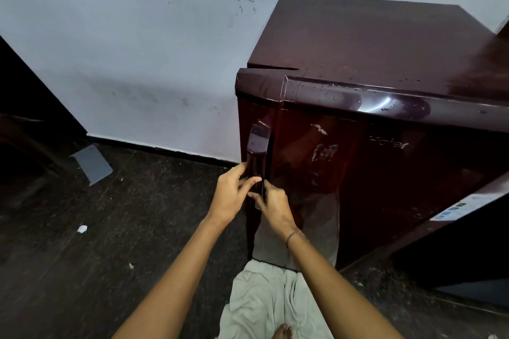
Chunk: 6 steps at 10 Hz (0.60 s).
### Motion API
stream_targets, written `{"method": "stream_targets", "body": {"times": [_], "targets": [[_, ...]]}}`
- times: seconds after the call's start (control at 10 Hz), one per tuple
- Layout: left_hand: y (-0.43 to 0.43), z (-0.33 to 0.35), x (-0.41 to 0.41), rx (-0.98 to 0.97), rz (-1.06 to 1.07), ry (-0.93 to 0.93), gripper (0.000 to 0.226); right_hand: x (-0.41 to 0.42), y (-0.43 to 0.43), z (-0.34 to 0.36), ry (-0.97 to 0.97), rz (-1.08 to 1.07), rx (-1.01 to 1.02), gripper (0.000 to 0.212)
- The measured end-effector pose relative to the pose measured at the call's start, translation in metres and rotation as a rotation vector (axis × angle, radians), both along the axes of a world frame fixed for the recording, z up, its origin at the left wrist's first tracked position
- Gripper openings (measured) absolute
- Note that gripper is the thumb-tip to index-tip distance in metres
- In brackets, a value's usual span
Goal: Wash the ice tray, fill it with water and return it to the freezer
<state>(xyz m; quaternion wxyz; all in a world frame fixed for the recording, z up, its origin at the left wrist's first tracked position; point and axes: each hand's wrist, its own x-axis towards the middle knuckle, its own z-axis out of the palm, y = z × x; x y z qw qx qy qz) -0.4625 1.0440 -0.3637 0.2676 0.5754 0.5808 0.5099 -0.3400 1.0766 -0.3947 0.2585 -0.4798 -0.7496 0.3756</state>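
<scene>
A dark maroon fridge (385, 162) stands against the pale wall, its door closed, with water drops along the door's top edge. A glossy vertical door handle (257, 143) runs down the door's left side. My left hand (231, 195) grips the lower part of that handle from the left, fingers curled round it. My right hand (271, 205) holds the same handle from the right, just below the left. No ice tray is in view.
A pale cloth (270, 303) lies on the dark speckled floor (124, 228) at the fridge's foot, with a bare toe at its lower edge. A grey sheet (92, 164) lies by a dark shape at the left. A dark cabinet (462, 256) stands on the right.
</scene>
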Motion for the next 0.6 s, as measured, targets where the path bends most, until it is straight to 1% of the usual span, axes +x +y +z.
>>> {"method": "stream_targets", "body": {"times": [0.1, 0.2, 0.3, 0.4, 0.6], "targets": [[-0.007, 0.004, 0.004, -0.003, 0.02, 0.058, 0.031, -0.003, -0.006, 0.005, -0.005, -0.028, -0.045, 0.034], [-0.013, 0.007, 0.005, -0.017, 0.124, 0.303, 0.034, -0.005, -0.011, 0.013, -0.057, -0.052, -0.084, 0.033], [-0.023, 0.011, 0.002, -0.061, 0.221, 0.547, 0.041, 0.002, -0.018, 0.019, -0.116, -0.05, -0.022, 0.037], [-0.04, 0.019, 0.002, -0.111, 0.238, 0.633, 0.042, 0.014, -0.032, 0.032, -0.169, -0.038, -0.003, 0.049], [-0.084, 0.02, 0.002, -0.172, 0.258, 0.706, 0.045, 0.032, -0.071, 0.046, -0.218, -0.053, 0.04, 0.053]]}}
